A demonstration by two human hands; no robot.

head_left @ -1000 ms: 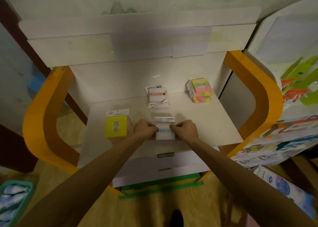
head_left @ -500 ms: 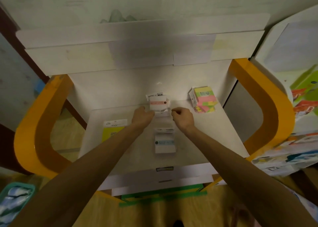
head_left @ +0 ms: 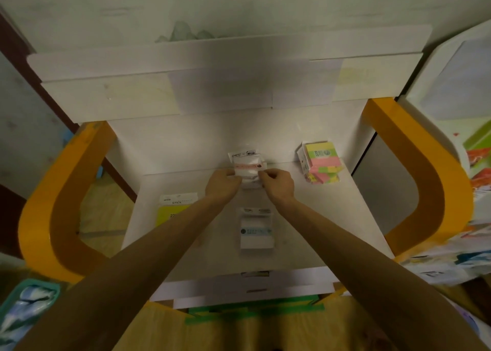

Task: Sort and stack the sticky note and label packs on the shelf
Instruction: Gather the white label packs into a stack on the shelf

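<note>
Gripping the clear-wrapped white label pack with a red band [head_left: 247, 167] at frame centre, left hand [head_left: 222, 184] and right hand [head_left: 277, 184] pinch its sides.

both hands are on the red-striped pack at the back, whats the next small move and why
Probably lift the red-striped pack and bring it forward onto the blue-striped pack. Left hand and right hand both hold it, and the two packs look alike, so they likely stack.
</note>
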